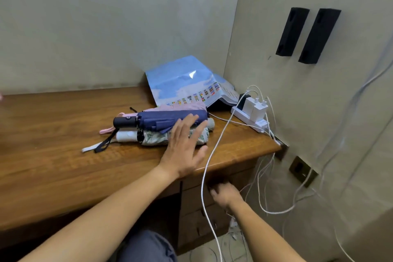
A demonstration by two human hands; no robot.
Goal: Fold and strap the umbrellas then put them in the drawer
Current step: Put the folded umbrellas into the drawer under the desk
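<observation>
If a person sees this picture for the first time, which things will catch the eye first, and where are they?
The eye goes first to the pile of folded umbrellas in the middle of the wooden desk, with the navy one on top, and the left hand resting open on them. Next comes the right hand, low at the drawer front under the desk edge; its grip is blurred. Behind, a blue map sheet leans in the corner beside a white power strip.

Grey-green plaster walls (106, 17) meet in a corner at the upper middle of the frame. Two black foam pads (306, 35) hang on the right wall, above a brass wall socket (303, 171). A brown wooden tabletop (53, 144) fills the left and centre. The pale floor (204, 253) shows at the bottom, strewn with white cables (274, 210).
</observation>
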